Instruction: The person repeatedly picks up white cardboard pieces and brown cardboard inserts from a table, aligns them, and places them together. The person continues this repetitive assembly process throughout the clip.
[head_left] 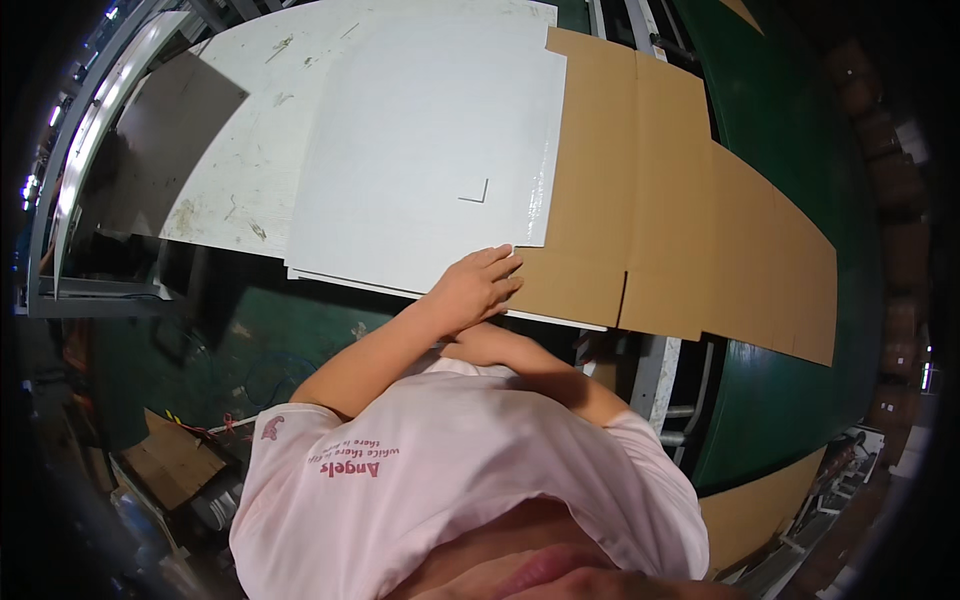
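Plainly, the left hand [478, 287] lies flat with fingers [497, 262] loosely spread, tips on the near corner of the white glossy sheet [430, 150], where it overlaps the flattened brown cardboard [670, 230]; the sheet runs off toward 11 o'clock, the cardboard toward 3 o'clock; the right hand [478, 343] sits tucked beneath the left wrist, its fingers hidden, so I cannot tell their state; both sheets rest on a green table [790, 130].

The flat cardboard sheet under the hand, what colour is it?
Plain brown cardboard sheet, seen in the head view.
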